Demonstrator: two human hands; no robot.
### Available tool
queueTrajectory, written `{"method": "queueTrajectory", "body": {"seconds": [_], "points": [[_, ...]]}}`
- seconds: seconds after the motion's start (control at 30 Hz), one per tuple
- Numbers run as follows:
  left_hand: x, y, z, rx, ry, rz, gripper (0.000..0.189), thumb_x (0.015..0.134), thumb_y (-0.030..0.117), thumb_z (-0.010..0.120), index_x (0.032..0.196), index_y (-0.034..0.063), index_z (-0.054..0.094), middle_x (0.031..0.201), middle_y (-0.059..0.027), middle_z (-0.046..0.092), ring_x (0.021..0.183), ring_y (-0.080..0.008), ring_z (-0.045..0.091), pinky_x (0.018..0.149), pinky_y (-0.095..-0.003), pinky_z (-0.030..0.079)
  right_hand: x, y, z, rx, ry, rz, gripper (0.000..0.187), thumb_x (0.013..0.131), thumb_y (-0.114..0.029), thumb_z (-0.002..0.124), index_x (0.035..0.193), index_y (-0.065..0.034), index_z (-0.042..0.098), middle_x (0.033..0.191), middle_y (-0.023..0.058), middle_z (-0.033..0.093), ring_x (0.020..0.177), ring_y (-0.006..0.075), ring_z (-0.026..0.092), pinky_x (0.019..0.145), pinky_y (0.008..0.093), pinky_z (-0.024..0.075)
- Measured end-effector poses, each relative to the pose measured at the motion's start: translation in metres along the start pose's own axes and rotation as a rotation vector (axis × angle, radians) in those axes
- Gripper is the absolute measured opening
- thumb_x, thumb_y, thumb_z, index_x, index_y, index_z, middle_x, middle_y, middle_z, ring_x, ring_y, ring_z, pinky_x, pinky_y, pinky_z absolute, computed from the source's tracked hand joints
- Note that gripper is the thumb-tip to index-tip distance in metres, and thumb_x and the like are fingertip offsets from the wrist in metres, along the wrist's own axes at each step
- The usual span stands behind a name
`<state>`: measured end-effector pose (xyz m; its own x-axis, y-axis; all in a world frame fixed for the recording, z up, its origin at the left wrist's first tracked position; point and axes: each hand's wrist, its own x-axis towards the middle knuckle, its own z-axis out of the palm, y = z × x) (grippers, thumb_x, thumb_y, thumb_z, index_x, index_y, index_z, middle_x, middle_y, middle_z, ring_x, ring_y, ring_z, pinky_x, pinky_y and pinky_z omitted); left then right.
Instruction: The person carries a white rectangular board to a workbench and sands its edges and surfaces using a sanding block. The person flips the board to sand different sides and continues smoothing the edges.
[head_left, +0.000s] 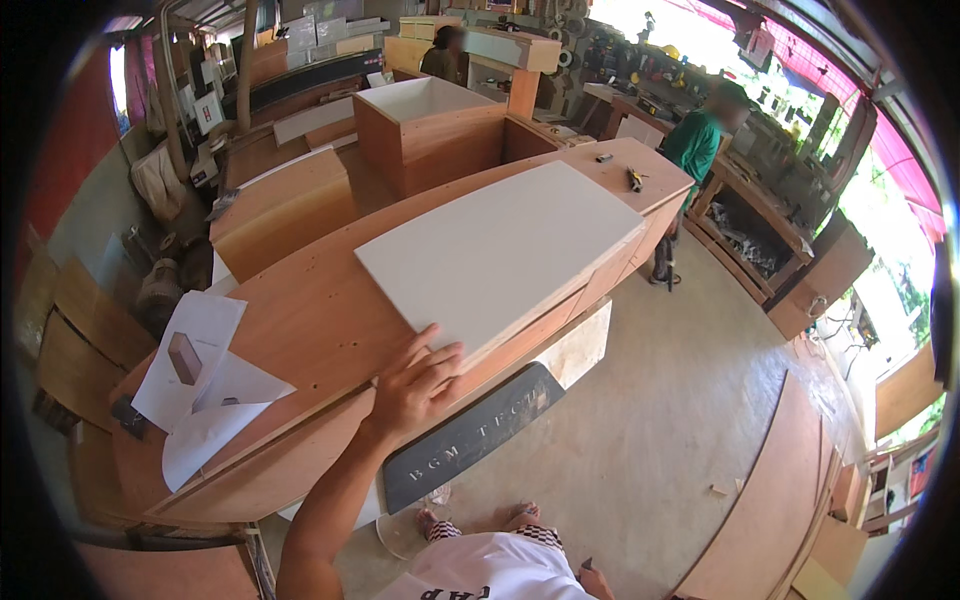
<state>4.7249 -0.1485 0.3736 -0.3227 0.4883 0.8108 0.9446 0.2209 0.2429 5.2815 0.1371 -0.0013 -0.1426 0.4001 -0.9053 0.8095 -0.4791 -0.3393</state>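
Note:
My left hand (420, 379) reaches forward with its fingers apart. Its fingertips touch the near left corner of a white-faced board (506, 251). The board lies flat on a long plywood cabinet carcass (315, 319), close to its right edge. Low in the picture, beside my white shirt, my right hand (595, 583) is partly cut off by the frame; a small dark object (587, 563) sticks out of it, too small to name. On the carcass's near left part lie paper sheets (191, 360) with a small wooden block (184, 358) on top.
Pliers (634, 178) and a small metal piece (604, 157) lie at the carcass's far end. A person in green (694, 142) stands beyond, another person (444, 56) farther back. A dark lettered board (472, 439) leans below the carcass. Plywood sheets (772, 487) stand at right.

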Motion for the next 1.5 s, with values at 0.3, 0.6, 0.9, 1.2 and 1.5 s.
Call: {"method": "queueTrajectory", "body": {"seconds": [0.3,0.6,0.9,1.2,1.5], "points": [[0.005,0.108,0.053,-0.395,0.536,-1.184,0.029,0.105,0.029,0.072,0.103,0.0002,0.072,0.089,-0.0044,0.07,0.082,-0.0139,0.061,0.077,-0.0305,0.049,0.066,-0.089,-0.069,-0.053,-0.093,-0.105,0.037,0.108,-0.023,0.051,0.142,-0.0066,0.05,0.107,0.0168,0.078,0.084,0.0273,0.076,0.063,0.0405,0.0576],[0.005,0.108,0.065,-0.32,0.688,-1.315,0.03,0.105,0.035,0.073,0.096,0.0059,0.072,0.083,-0.0001,0.067,0.075,-0.0091,0.058,0.069,-0.0247,0.043,0.153,-0.168,-0.158,-0.074,0.068,-0.107,0.041,0.104,-0.025,0.053,0.14,-0.0063,0.053,0.099,0.0132,0.074,0.077,0.0235,0.072,0.061,0.039,0.0537],[0.014,0.108,0.101,-0.196,1.024,-1.278,0.034,0.105,0.036,0.074,0.087,0.0087,0.062,0.08,0.0026,0.052,0.076,-0.0094,0.048,0.07,-0.0264,0.04,0.172,-0.304,-0.088,-0.07,-0.197,-0.329,0.037,0.105,-0.026,0.058,0.137,-0.0087,0.055,0.1,0.0109,0.075,0.08,0.0211,0.072,0.065,0.0389,0.0543],[0.013,0.106,0.126,-0.189,1.18,-1.219,0.023,0.109,0.029,0.065,0.095,0.0131,0.054,0.085,0.0064,0.041,0.079,-0.0064,0.039,0.076,-0.0272,0.036,0.208,-0.429,-0.203,-0.097,-0.163,-0.079,0.035,0.105,-0.025,0.058,0.137,-0.0098,0.054,0.101,0.0119,0.075,0.08,0.0222,0.072,0.061,0.0377,0.0528],[0.036,0.118,0.144,0.057,1.489,-1.428,0.039,0.106,0.037,0.066,0.128,0.0051,0.066,0.113,0.0004,0.066,0.109,-0.0088,0.059,0.093,-0.0312,0.043,0.273,-0.575,-0.186,-0.217,-0.139,-0.29,0.032,0.104,-0.025,0.059,0.131,-0.0084,0.056,0.097,0.0114,0.073,0.076,0.0227,0.071,0.057,0.0389,0.0512]]}}
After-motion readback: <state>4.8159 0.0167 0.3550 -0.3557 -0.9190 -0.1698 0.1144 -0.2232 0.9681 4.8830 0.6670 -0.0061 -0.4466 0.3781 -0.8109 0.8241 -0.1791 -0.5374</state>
